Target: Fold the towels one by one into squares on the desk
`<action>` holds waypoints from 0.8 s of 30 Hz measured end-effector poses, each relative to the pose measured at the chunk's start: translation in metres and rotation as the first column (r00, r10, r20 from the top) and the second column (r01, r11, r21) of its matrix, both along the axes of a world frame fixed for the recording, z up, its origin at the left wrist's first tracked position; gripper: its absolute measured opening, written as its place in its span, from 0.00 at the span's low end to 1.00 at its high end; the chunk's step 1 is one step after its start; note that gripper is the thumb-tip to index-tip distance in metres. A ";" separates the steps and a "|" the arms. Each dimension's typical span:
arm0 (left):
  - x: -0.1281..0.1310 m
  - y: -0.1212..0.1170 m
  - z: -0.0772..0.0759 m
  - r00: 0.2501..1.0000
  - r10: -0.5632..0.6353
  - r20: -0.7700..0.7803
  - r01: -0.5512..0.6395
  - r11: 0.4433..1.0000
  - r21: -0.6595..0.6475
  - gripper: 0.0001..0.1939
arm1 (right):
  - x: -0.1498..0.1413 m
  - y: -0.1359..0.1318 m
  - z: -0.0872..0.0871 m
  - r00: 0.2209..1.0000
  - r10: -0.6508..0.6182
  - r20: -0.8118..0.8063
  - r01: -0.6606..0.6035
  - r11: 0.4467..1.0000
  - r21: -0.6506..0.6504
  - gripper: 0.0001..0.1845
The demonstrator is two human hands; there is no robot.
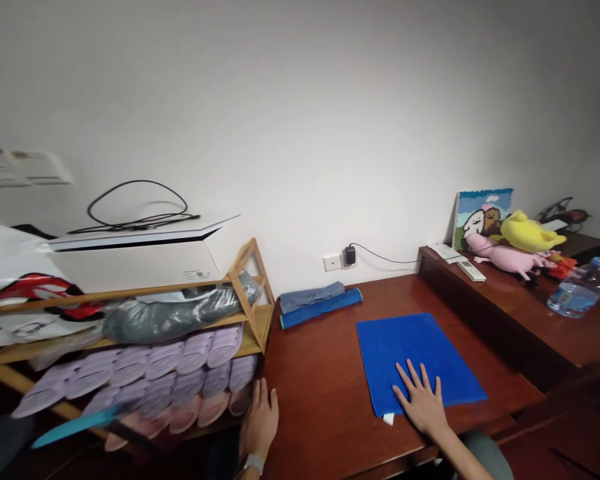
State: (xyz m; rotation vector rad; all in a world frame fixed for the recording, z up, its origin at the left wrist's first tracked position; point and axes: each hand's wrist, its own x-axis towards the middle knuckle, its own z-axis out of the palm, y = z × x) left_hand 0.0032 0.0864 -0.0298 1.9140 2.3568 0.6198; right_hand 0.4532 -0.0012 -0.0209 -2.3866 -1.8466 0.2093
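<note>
A blue towel (415, 350) lies flat on the reddish wooden desk (320, 380). My right hand (421, 398) rests on the towel's near edge, palm down with fingers spread. My left hand (260, 420) sits at the desk's left edge, fingers together and lying flat, beside a wooden rack. It holds nothing. Two rolled blue towels (320, 303) lie at the back of the desk near the wall.
A wooden rack (250, 293) of stacked lilac slippers (170, 373) stands left, with a white box (135, 257) and black cable on top. A raised shelf (520, 300) on the right carries plush toys (520, 247), a remote, a picture and a water bottle (580, 287). A charger sits in the wall socket (350, 255).
</note>
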 end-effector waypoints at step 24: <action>-0.021 0.006 -0.022 0.996 -0.092 -0.005 0.092 0.993 0.072 0.31 | 0.131 0.236 0.015 1.000 0.016 -0.015 -0.018 0.990 -0.143 0.37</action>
